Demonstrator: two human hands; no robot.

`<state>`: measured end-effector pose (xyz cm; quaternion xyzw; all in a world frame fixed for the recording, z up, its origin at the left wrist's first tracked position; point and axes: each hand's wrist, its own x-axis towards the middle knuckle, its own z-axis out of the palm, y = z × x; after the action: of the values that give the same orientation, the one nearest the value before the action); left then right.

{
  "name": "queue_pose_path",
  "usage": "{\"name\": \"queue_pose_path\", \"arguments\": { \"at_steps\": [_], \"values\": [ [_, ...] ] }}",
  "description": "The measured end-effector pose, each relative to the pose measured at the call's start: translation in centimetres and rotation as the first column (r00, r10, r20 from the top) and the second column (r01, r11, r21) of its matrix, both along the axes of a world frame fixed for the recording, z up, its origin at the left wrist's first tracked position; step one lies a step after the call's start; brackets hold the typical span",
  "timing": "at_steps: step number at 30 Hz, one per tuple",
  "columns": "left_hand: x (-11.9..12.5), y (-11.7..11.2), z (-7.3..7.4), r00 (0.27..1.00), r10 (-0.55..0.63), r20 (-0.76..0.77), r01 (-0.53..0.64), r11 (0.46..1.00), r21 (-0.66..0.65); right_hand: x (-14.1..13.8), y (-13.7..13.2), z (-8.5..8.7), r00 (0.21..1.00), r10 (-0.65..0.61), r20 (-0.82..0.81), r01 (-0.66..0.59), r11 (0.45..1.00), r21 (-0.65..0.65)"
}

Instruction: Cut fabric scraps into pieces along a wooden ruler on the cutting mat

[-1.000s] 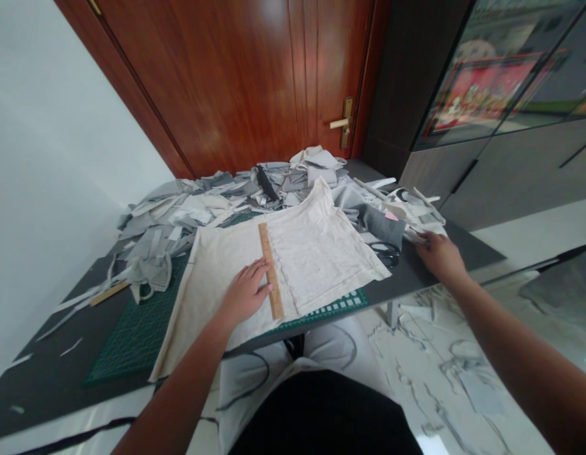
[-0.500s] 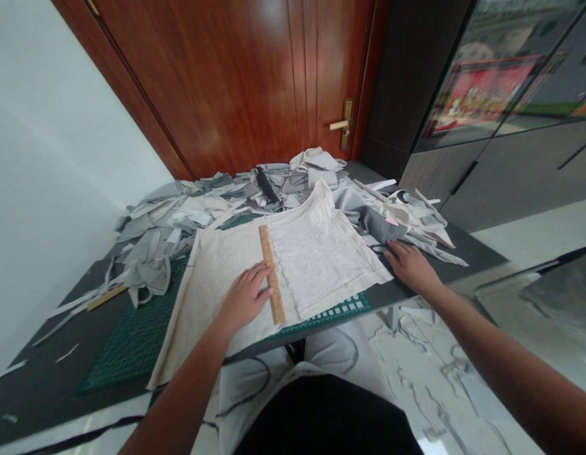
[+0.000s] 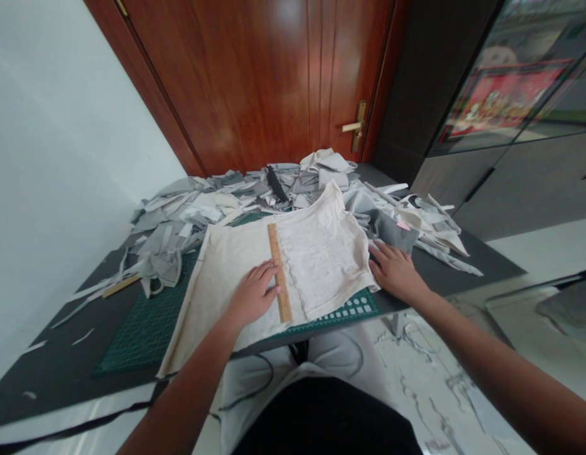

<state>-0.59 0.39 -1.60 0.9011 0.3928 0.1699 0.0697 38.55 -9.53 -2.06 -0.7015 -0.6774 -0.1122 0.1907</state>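
A cream cloth lies spread over the green cutting mat, its right part wrinkled. A wooden ruler rests across the cloth's middle, running away from me. My left hand lies flat on the cloth, fingers stretched out, fingertips on the ruler's left edge. At the cloth's right edge is my right hand, palm down with fingers extended, touching the bunched edge. Nothing shows in its grasp, though its underside is hidden.
Grey and white fabric scraps heap along the back of the dark table. More scraps lie at the right. A wooden strip sits among scraps at the left. A brown door stands behind.
My right hand has moved left from beside the scraps to the cloth's right edge, which is now pushed inward and rumpled. My left hand stays at the ruler. The view has shifted slightly.
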Motion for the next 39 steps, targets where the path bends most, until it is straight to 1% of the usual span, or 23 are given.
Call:
{"name": "queue_pose_path", "arguments": {
  "at_steps": [3, 5, 7, 10, 12, 15, 17, 19, 22, 24, 27, 30, 33, 39],
  "values": [
    [0.0, 0.0, 0.1, 1.0, -0.011, 0.01, 0.011, 1.0, -0.007, -1.6, 2.2, 0.5, 0.99, 0.128, -0.055, -0.129, 0.991, -0.02],
    [0.0, 0.0, 0.3, 1.0, -0.013, 0.012, 0.013, 1.0, -0.014, -2.5, 3.4, 0.4, 0.969, 0.224, -0.103, -0.232, 0.97, -0.073],
    [0.0, -0.1, 0.3, 1.0, -0.01, 0.017, 0.01, 1.0, -0.015, -3.5, 4.0, 0.2, 0.949, 0.284, -0.14, -0.3, 0.948, -0.11],
    [0.0, -0.1, 0.2, 1.0, -0.009, 0.019, 0.009, 1.0, -0.008, -5.1, 3.8, -0.2, 0.917, 0.343, -0.201, -0.371, 0.921, -0.118],
    [0.0, 0.0, 0.0, 1.0, -0.008, 0.012, 0.008, 1.0, -0.004, -5.8, 3.3, -0.3, 0.889, 0.369, -0.273, -0.41, 0.905, -0.111],
    [-0.1, 0.2, -0.1, 1.0, -0.013, 0.007, 0.013, 1.0, 0.003, -5.8, 2.7, -0.5, 0.828, 0.385, -0.408, -0.451, 0.889, -0.076],
    [-0.1, 0.3, -0.2, 1.0, -0.019, 0.009, 0.019, 1.0, 0.008, -4.9, 2.8, -0.6, 0.813, 0.365, -0.453, -0.436, 0.898, -0.059],
    [-0.1, 0.4, -0.1, 1.0, -0.024, 0.008, 0.024, 1.0, 0.012, -3.7, 3.1, -0.8, 0.846, 0.322, -0.425, -0.381, 0.923, -0.057],
    [-0.1, 0.5, -0.1, 0.999, -0.033, -0.008, 0.033, 0.999, 0.01, -2.1, 3.4, -1.2, 0.919, 0.27, -0.286, -0.298, 0.953, -0.057],
    [-0.1, 0.5, -0.1, 0.999, -0.035, -0.014, 0.036, 0.999, 0.012, -1.4, 3.3, -1.2, 0.954, 0.23, -0.193, -0.247, 0.966, -0.07],
    [-0.1, 0.5, 0.0, 0.999, -0.032, -0.012, 0.033, 0.999, 0.018, -1.0, 2.9, -0.9, 0.986, 0.13, -0.108, -0.139, 0.987, -0.08],
    [-0.1, 0.3, 0.1, 0.999, -0.028, -0.015, 0.029, 1.0, 0.012, -1.2, 3.0, -0.3, 0.998, 0.052, -0.036, -0.053, 0.998, -0.034],
    [0.0, 0.1, 0.2, 1.0, -0.016, -0.014, 0.016, 1.0, 0.005, -1.5, 4.3, 0.1, 1.0, 0.021, 0.023, -0.021, 1.0, 0.008],
    [0.0, -0.1, 0.3, 1.0, -0.026, 0.012, 0.026, 1.0, 0.018, -0.6, 7.7, -0.2, 0.999, -0.033, 0.028, 0.035, 0.993, -0.108]
  ]
}}
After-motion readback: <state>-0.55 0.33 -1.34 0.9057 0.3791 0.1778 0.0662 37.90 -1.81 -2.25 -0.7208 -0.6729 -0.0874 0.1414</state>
